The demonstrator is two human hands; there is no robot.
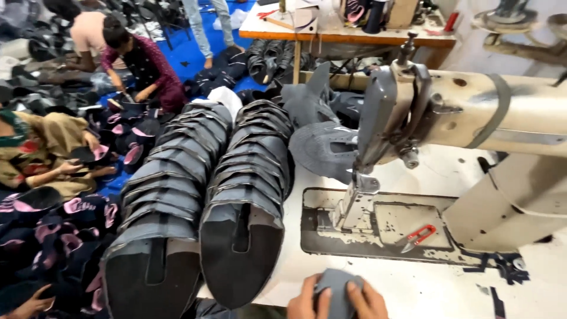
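Grey piece: small grey fabric or leather cut piece at 6 o'clock of the view, at the near edge of the bench, pinched between both hands.
Left hand: left hand grips the left edge of the piece, fingers curled onto it; only partly in frame.
Right hand: right hand clamps the right edge, fingers wrapped over the top; the piece is bent slightly between the 2 hands.
Sewing machine: cream post-bed sewing machine at 2 o'clock, its needle and presser foot well apart from the piece, toward 12 o'clock of the hands.
Snips: red-handled thread snips lie on the worn metal plate, toward 1 o'clock of the hands.
Stacks: 2 long rows of dark stacked shoe uppers run from 7 o'clock toward 11 o'clock, just beside the left hand.
Others: people sit on the blue floor at 10 o'clock, sorting dark pieces with pink lining.
Risk: my judgement is that the nearest stack overhangs the bench edge, so an elbow nudge could tip it; fingers near the needle could be caught if the piece is fed carelessly; the snips' tips lie open toward the hands' path.
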